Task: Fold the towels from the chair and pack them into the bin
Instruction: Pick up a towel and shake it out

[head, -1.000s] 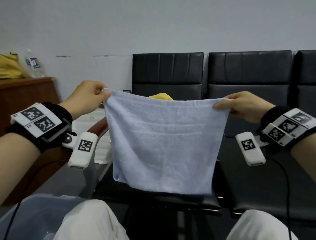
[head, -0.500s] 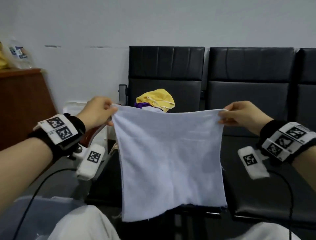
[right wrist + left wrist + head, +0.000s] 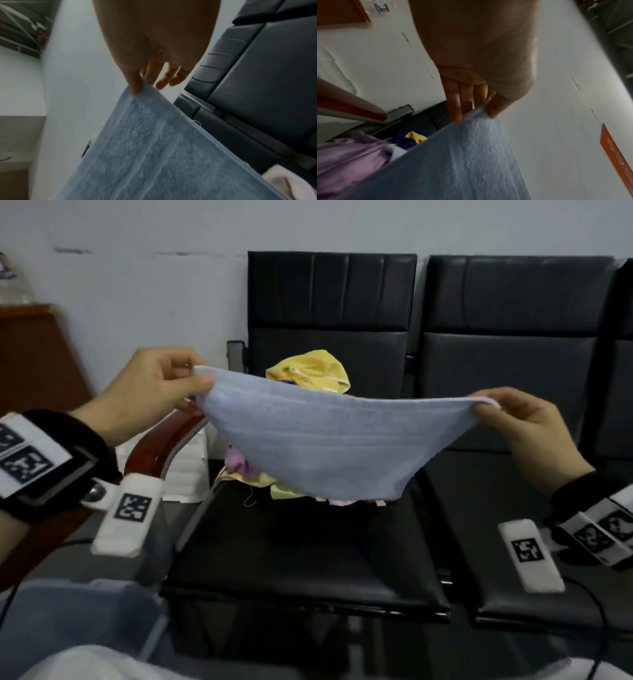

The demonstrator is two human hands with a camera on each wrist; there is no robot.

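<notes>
Left hand (image 3: 147, 395) and right hand (image 3: 527, 426) each pinch a top corner of the blue towel (image 3: 329, 440) between thumb and fingers, holding it spread in the air over the chair (image 3: 308, 546). Behind it, yellow and purple towels (image 3: 308, 371) lie heaped on the seat. The bin (image 3: 68, 614) sits at lower left.

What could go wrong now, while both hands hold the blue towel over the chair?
1. The left hand and right hand only pinch the corners of the blue towel, so a corner may slip out.
2. The towel's lower edge hangs close to the loose pile of towels on the chair; it may drag one along or disturb the pile.
</notes>
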